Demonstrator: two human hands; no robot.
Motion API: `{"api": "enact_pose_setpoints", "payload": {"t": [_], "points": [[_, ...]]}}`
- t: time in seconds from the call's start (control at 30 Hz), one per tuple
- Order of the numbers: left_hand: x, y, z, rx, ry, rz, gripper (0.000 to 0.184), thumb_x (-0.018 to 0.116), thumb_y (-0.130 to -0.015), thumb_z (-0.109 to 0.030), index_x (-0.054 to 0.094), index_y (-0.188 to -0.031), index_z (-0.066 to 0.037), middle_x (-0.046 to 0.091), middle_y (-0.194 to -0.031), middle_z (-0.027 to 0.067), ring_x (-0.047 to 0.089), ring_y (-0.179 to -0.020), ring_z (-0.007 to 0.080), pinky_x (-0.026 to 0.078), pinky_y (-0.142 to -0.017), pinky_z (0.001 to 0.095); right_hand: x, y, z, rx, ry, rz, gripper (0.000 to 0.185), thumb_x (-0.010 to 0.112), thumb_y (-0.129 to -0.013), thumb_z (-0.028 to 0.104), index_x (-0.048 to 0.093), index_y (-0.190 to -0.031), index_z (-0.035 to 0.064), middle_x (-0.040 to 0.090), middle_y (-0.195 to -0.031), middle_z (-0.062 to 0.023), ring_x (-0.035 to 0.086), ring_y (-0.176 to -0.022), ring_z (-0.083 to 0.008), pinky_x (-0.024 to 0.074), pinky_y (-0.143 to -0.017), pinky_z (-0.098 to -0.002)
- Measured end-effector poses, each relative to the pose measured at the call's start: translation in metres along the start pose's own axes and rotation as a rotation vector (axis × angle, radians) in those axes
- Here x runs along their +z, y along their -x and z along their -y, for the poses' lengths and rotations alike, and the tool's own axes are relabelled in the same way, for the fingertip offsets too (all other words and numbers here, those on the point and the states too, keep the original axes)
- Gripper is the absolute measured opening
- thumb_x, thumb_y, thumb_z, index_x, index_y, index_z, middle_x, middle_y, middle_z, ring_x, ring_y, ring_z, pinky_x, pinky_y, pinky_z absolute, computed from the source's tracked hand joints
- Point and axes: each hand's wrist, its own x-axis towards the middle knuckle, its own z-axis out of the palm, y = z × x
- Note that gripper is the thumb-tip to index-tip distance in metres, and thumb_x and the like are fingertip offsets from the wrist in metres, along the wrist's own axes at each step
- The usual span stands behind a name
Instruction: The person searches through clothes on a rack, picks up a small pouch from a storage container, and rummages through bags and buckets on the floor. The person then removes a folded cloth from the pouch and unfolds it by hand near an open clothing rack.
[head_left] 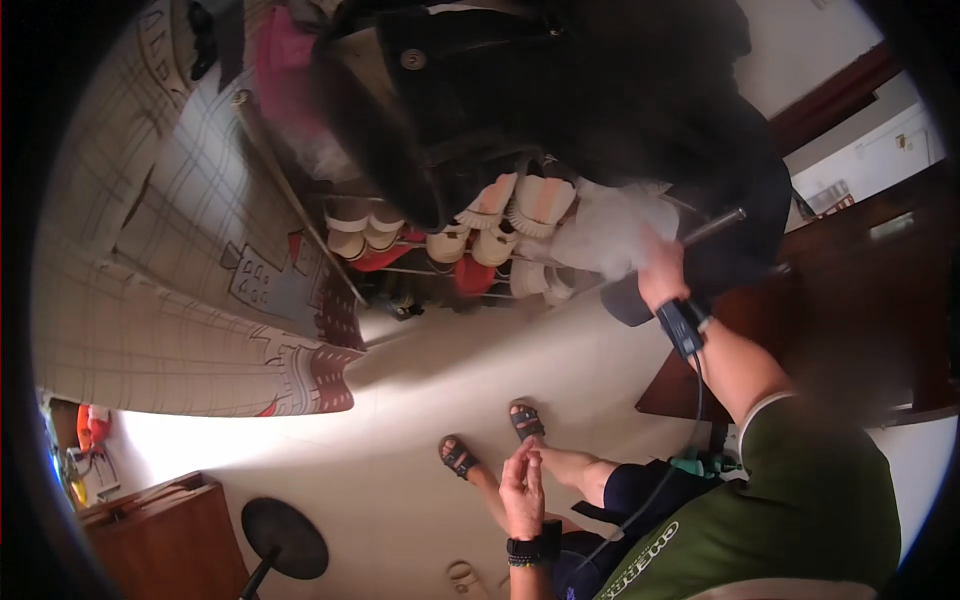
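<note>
R hand (657, 270) is out ahead at the front of a wht, cloudy, translucent soft item (600, 228), right at it; hand's blurred, so can't tell if it's gripping the item or only touching. A blk box-shaped wrist device (682, 325) sits on that wrist, w/ a thin dark cable (698, 395) running down twd the lap. Just beside the fingers, a thin metal rod (715, 227) sticks out, slanting up to the R. Above hangs a big blk fabric garment (600, 90) w/ a round metal button (413, 60). Wht item is at the R end of a row of shoes on a metal-bar rack: pale shoes w/ peach tops (545, 200), cream shoes (470, 243), red shoes (474, 275). L hand (522, 497) is low, near the lap, well apart from the rack, loosely open, fingers half-bent & close together; blk wristband (530, 547) on that wrist. Farther out: feet in dark strappy sandals (458, 457) on the pale floor (400, 390), a beige checked curtain w/ castle print (160, 310) on the L, a blk round disc (285, 538) & a reddish-brown wooden cabinet (170, 540) lower L.
</note>
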Motion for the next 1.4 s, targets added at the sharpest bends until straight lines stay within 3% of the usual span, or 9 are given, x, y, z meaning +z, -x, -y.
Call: {"api": "enact_pose_setpoints", "payload": {"t": [0.1, 0.5, 0.73, 0.93, 1.07, 1.13, 1.17, 1.27, 1.4], "points": [[-0.020, 0.019, 0.002, -0.062, 0.022, -0.050, 0.029, 0.056, -0.094, -0.014, 0.056, -0.119, 0.002, 0.061, -0.092, 0.0044, 0.058, -0.089, 0.0129, 0.046, -0.084, 0.0265, 0.049, -0.064, 0.000, 0.087, -0.381, -0.136, 0.026, 0.058, -0.079, 0.012, 0.062, -0.103, 0.0032, 0.065, -0.092, -0.0183, 0.062, -0.082, -0.0316, 0.0478, -0.072, -0.0406], [-0.062, 0.042, -0.020, -0.073, 0.008, -0.165, 0.034, 0.060, -0.092, -0.017, 0.054, -0.119, 0.003, 0.061, -0.088, 0.0052, 0.059, -0.082, 0.0131, 0.048, -0.078, 0.0262, 0.068, -0.107, 0.034, -0.476, 0.330, 0.116, 0.034, 0.048, -0.085, 0.015, 0.060, -0.115, 0.0045, 0.056, -0.122, -0.0213, 0.053, -0.112, -0.0385, 0.0400, -0.097, -0.0445], [-0.053, 0.045, -0.085, -0.010, -0.188, -0.142, 0.029, 0.056, -0.092, -0.010, 0.055, -0.119, 0.000, 0.062, -0.089, 0.0066, 0.062, -0.081, 0.0147, 0.048, -0.076, 0.0261, -0.006, -0.073, 0.035, -0.112, -0.107, 0.299, 0.035, 0.061, -0.078, 0.021, 0.060, -0.107, 0.0001, 0.059, -0.107, -0.0241, 0.054, -0.104, -0.0393, 0.0420, -0.090, -0.0448], [-0.041, 0.045, -0.101, -0.032, -0.258, -0.156, 0.027, 0.053, -0.092, -0.005, 0.056, -0.118, 0.000, 0.063, -0.090, 0.0056, 0.060, -0.081, 0.0124, 0.049, -0.076, 0.0248, -0.040, -0.038, 0.019, -0.555, -0.291, -0.097, 0.044, 0.058, -0.078, 0.005, 0.048, -0.121, 0.0082, 0.048, -0.118, -0.0164, 0.049, -0.106, -0.0368, 0.0402, -0.095, -0.0413], [-0.019, 0.044, -0.112, 0.008, -0.315, -0.080, 0.029, 0.053, -0.089, -0.003, 0.056, -0.118, -0.001, 0.062, -0.087, 0.0045, 0.062, -0.083, 0.0151, 0.048, -0.077, 0.0254, 0.060, -0.058, -0.010, -0.319, -0.600, 0.436, 0.036, 0.046, -0.090, 0.018, 0.049, -0.125, 0.0114, 0.052, -0.122, -0.0116, 0.049, -0.115, -0.0300, 0.0377, -0.099, -0.0396], [-0.007, 0.041, -0.119, 0.046, -0.402, -0.042, 0.031, 0.055, -0.089, -0.004, 0.055, -0.120, -0.001, 0.064, -0.090, 0.0062, 0.062, -0.084, 0.0144, 0.049, -0.077, 0.0263, 0.039, -0.063, 0.003, 0.184, -0.794, 0.581, 0.036, 0.038, -0.096, 0.030, 0.052, -0.122, 0.0091, 0.053, -0.125, -0.0124, 0.048, -0.119, -0.0296, 0.0370, -0.100, -0.0394], [0.000, 0.040, -0.126, 0.068, -0.462, -0.028, 0.032, 0.055, -0.090, -0.005, 0.055, -0.121, -0.002, 0.064, -0.091, 0.0070, 0.062, -0.084, 0.0140, 0.050, -0.077, 0.0264, 0.001, -0.080, -0.009, 0.099, -0.784, 0.857, 0.044, 0.030, -0.098, 0.037, 0.051, -0.122, 0.0073, 0.052, -0.129, -0.0141, 0.045, -0.123, -0.0287, 0.0348, -0.102, -0.0399], [0.022, 0.031, -0.158, 0.123, -0.594, -0.071, 0.035, 0.057, -0.090, -0.006, 0.053, -0.124, -0.004, 0.065, -0.094, 0.0085, 0.062, -0.085, 0.0145, 0.050, -0.078, 0.0273, -0.023, -0.038, 0.003, -0.421, -0.313, 0.290, 0.035, 0.050, -0.090, 0.023, 0.054, -0.123, 0.0105, 0.052, -0.128, -0.0134, 0.049, -0.119, -0.0312, 0.0379, -0.099, -0.0409], [0.013, 0.006, -0.176, 0.223, -0.560, -0.142, 0.054, 0.060, -0.088, -0.007, 0.038, -0.137, -0.006, 0.061, -0.109, 0.0151, 0.058, -0.101, 0.0200, 0.048, -0.086, 0.0316, -0.120, -0.036, -0.009, -0.636, -0.793, 0.454, 0.048, 0.064, -0.083, 0.020, 0.051, -0.127, 0.0089, 0.054, -0.123, -0.0131, 0.054, -0.112, -0.0290, 0.0460, -0.092, -0.0394]]}}
